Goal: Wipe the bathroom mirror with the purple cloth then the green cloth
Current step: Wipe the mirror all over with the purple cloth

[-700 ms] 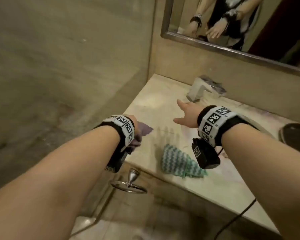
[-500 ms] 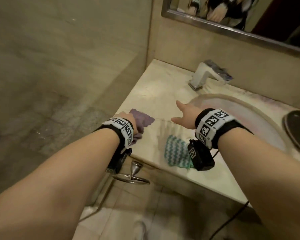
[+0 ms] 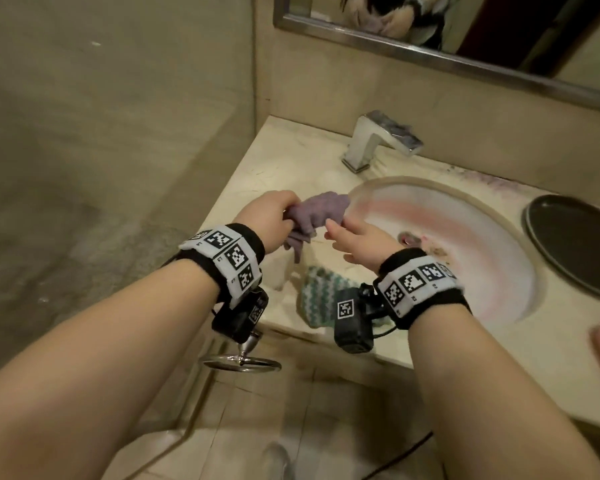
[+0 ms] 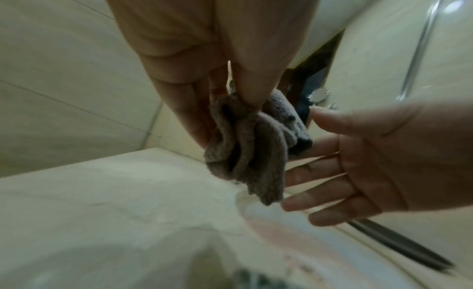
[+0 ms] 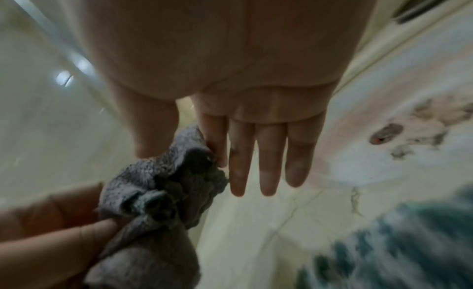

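My left hand (image 3: 272, 214) grips the bunched purple cloth (image 3: 321, 211) and holds it above the counter beside the sink; in the left wrist view the purple cloth (image 4: 252, 147) hangs from my thumb and fingers. My right hand (image 3: 355, 233) has straight fingers, and its index finger touches the cloth's edge (image 5: 184, 172) without gripping it. The green zigzag cloth (image 3: 321, 291) lies flat on the counter near the front edge, below both hands. The mirror (image 3: 499, 29) with its metal frame hangs on the wall above the sink.
A chrome faucet (image 3: 378, 140) stands behind the oval sink (image 3: 465, 237). A dark round tray (image 3: 575, 244) sits at the right of the counter (image 3: 281, 168). A chrome towel ring (image 3: 241, 362) hangs below the counter's front edge. A tiled wall is on the left.
My left hand has lifted the purple cloth off the counter and carried it right toward the sink. My right hand has drawn in to touch it. The head view has tilted down.
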`<state>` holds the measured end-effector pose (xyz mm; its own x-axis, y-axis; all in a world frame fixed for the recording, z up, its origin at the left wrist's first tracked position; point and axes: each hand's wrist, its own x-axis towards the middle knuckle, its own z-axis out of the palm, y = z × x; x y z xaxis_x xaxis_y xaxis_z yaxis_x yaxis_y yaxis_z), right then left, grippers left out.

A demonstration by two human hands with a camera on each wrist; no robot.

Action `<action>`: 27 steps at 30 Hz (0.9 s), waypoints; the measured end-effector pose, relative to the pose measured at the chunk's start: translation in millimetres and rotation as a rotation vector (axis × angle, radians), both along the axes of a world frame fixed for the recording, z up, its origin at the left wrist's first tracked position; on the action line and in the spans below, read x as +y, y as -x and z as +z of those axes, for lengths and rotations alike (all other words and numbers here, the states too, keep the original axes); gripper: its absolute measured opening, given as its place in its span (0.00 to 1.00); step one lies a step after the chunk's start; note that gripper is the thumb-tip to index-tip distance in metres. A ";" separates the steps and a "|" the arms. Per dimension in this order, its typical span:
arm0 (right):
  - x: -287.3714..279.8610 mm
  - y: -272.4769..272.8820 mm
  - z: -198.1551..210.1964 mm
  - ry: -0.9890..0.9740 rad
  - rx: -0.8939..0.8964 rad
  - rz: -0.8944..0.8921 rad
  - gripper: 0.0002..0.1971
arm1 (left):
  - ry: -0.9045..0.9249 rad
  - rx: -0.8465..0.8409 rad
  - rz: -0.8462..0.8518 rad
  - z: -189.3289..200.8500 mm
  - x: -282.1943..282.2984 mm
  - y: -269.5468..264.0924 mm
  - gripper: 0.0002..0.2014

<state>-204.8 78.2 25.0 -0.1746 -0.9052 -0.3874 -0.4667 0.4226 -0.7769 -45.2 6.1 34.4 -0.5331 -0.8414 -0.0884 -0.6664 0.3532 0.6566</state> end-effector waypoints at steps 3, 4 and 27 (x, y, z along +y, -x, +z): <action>26.7 27.2 7.7 0.081 -0.224 -0.196 0.19 | 0.018 0.102 -0.127 12.4 16.5 37.6 0.15; 36.6 38.0 10.1 0.106 -0.241 -0.241 0.16 | 0.027 0.132 -0.159 15.6 23.3 52.2 0.15; 205.6 320.4 26.6 0.483 -0.625 -0.845 0.13 | -0.239 0.470 -0.479 11.0 160.4 381.3 0.15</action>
<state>-525.2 283.9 51.7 -0.6950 -0.6685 -0.2647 0.3456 0.0123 -0.9383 -426.6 166.4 45.4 -0.8664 -0.4913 0.0889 -0.1011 0.3470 0.9324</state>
